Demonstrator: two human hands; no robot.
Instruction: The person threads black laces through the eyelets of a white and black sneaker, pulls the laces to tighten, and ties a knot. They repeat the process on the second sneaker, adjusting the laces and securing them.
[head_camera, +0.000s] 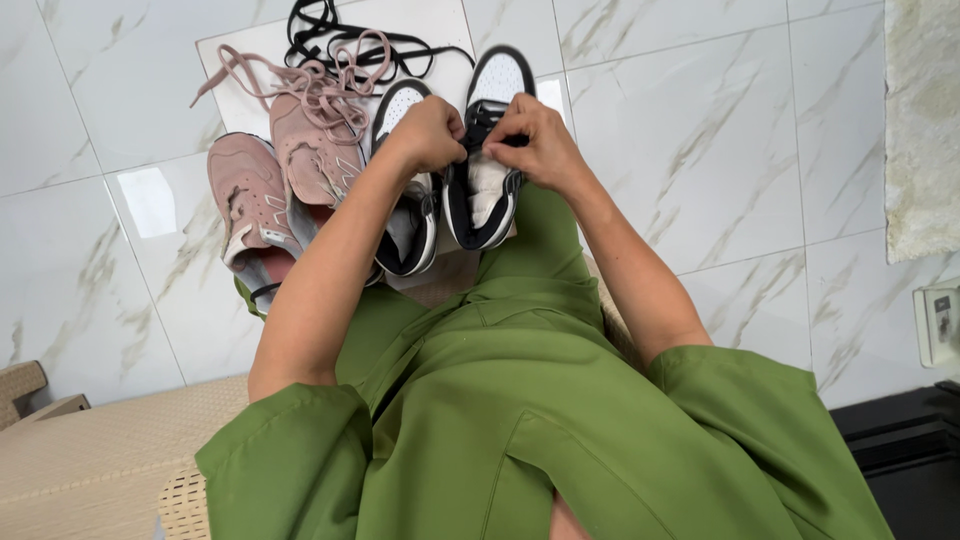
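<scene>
Lacing is the step I judge in hand: my left hand (432, 130) and right hand (535, 140) pinch the black lace (484, 122) over the black-and-white sneaker (487, 150) on the floor, next needing a steady pull through an eyelet.

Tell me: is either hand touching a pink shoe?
No. Both the left hand and right hand grip the black-and-white shoe; the pink shoes lie untouched beside it.

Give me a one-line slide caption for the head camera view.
Both hands, left hand and right hand, work the black lace of a black-and-white sneaker beside pink sneakers.
</scene>
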